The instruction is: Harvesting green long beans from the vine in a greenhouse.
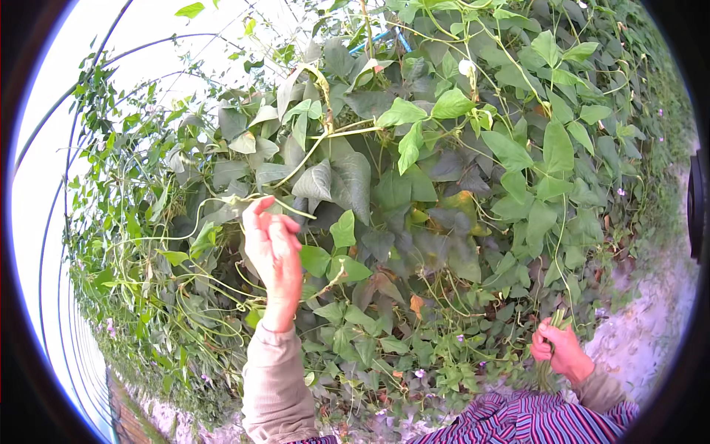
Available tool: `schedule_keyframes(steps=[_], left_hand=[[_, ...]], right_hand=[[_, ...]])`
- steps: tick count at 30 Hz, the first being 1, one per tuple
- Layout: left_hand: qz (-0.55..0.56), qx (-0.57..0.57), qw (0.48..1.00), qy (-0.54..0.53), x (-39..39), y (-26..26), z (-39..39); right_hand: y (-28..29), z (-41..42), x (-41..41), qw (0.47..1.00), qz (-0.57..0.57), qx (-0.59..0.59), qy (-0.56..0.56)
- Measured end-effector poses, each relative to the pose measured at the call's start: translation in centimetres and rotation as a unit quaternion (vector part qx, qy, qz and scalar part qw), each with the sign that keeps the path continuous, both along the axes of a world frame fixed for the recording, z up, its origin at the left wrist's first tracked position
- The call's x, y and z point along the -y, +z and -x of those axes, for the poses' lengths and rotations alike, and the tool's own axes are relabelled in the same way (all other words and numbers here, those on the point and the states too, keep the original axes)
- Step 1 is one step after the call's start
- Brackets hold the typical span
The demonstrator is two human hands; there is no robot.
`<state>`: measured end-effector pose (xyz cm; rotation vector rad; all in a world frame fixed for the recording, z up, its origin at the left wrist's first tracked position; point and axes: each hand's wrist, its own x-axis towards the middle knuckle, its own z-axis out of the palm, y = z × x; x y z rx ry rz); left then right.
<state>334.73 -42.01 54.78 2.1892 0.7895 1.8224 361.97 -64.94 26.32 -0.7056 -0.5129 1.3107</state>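
Note:
My left hand (275, 250) is raised among the vines at left of centre, its back towards me and its fingers bent. At its fingertips a slender green bean pod (297, 210) sticks out to the right, beside pale twining stems. The fingers hide whether they grip the pod or stem. Low on the right, my right hand (560, 347) is closed around a bunch of long green bean pods (543, 374). The bunch's ends show above the thumb, and the rest hangs down below the fist.
A dense wall of bean vines (355, 177) with broad leaves fills the view before me. Curved hoops (55, 122) of a tunnel frame rise on the left. Pale ground (638, 316) shows at right. A white flower (467, 67) is high among the leaves.

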Motion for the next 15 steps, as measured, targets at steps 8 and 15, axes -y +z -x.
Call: schedule_keyframes(steps=[8,15], left_hand=[[0.117,-0.196,0.938,-0.261,13.2,-11.7,-9.5],[0.272,-0.108,0.873,-0.390,14.6,-18.2,-14.7]], right_hand=[[7.5,2.9,-2.6,0.989,-0.120,0.083,-0.003],[5.7,2.8,-2.1,0.964,-0.071,0.200,-0.164]])
